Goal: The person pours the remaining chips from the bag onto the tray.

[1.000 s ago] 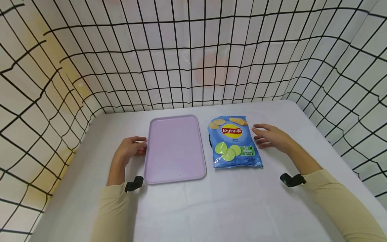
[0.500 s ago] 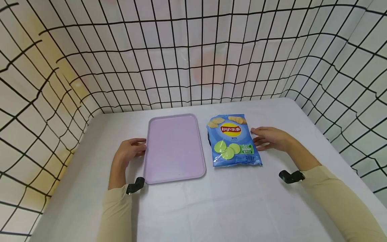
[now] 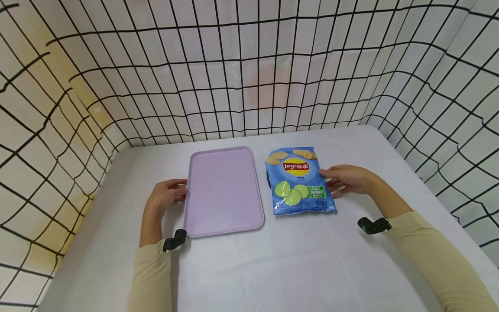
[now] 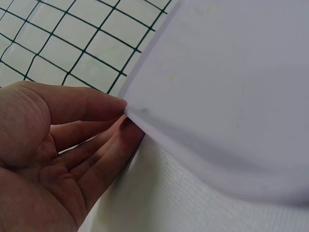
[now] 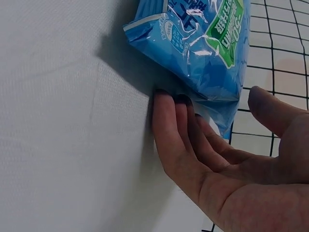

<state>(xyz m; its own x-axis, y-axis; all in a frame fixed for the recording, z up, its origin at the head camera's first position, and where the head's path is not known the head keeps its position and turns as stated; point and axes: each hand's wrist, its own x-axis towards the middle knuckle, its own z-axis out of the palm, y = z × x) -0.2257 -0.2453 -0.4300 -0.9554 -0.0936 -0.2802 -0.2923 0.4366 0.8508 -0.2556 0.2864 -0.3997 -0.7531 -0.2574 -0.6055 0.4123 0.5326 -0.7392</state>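
Between the thumb and fingertips of the left hand point(image 3: 165, 195) sits the edge of a lilac tray point(image 3: 224, 190), held in a narrow pinch, thumb at the rim and the other fingers just below it. The tray lies flat, stretching inward from those fingers. At the fingertips of the right hand point(image 3: 348, 178) lies a blue Lay's bag point(image 3: 300, 182), printed face up; these fingers touch its lower edge, spread loosely, thumb wide of them, without a grip. White cloth point(image 3: 249, 268) shows below both sets of fingers, and dark wire mesh point(image 3: 242, 82) stands beyond them.
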